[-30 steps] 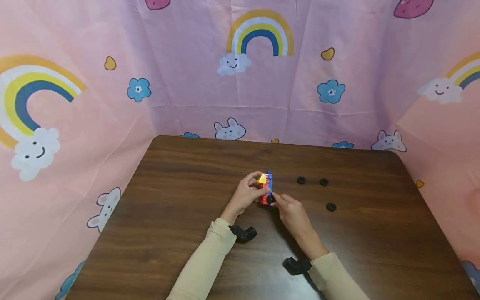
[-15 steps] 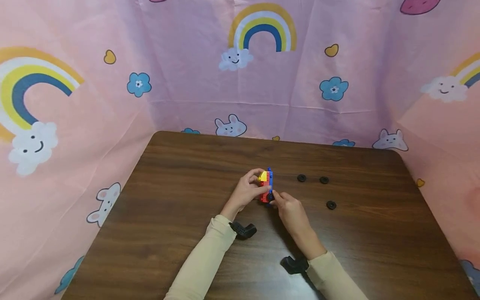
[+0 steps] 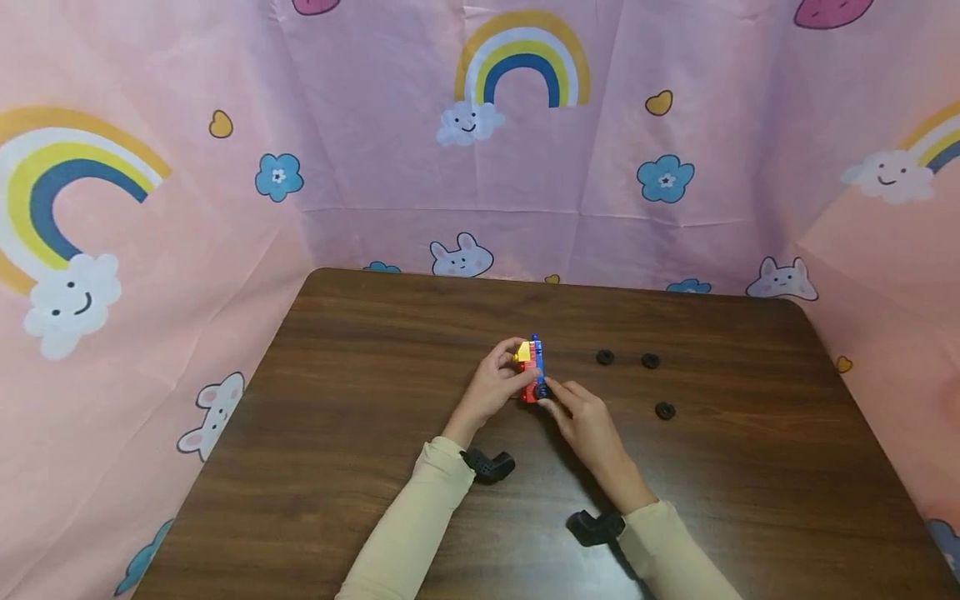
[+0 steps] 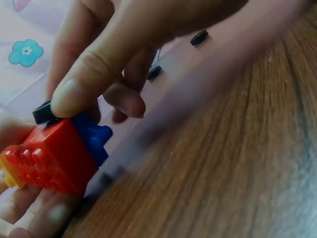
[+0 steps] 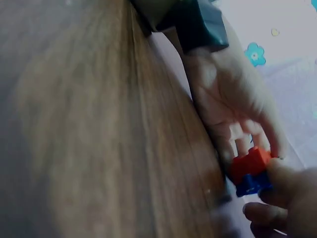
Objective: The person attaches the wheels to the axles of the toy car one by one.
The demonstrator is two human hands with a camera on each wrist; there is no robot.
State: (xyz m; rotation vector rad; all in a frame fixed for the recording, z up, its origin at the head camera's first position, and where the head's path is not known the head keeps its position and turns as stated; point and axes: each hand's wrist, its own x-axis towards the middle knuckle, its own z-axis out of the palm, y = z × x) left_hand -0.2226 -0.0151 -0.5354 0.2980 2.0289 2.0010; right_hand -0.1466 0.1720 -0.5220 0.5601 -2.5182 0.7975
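My left hand (image 3: 491,387) grips a small toy vehicle of building blocks (image 3: 530,358), turned on its side over the table. Red studded blocks (image 4: 67,156), a yellow block (image 4: 11,173) and a blue base (image 4: 94,139) make it up. With thumb and fingers, my right hand (image 3: 588,425) pinches a black wheel (image 4: 43,114) at the side of the blue base, near the toy's close end. In the right wrist view, the red block (image 5: 255,159) and blue base (image 5: 251,183) show between both hands, while the wheel is mostly hidden by fingers.
Three more black wheels lie on the brown table (image 3: 750,467) right of the hands: a near one (image 3: 665,411), a far one (image 3: 650,361) and a left one (image 3: 604,357). A patterned cloth (image 3: 375,167) hangs behind and beside the table.
The toy has tilted slightly in the left hand. The right hand's fingers have shifted a little around the wheel, thumb and index finger now spread further apart. The loose wheels stay put.
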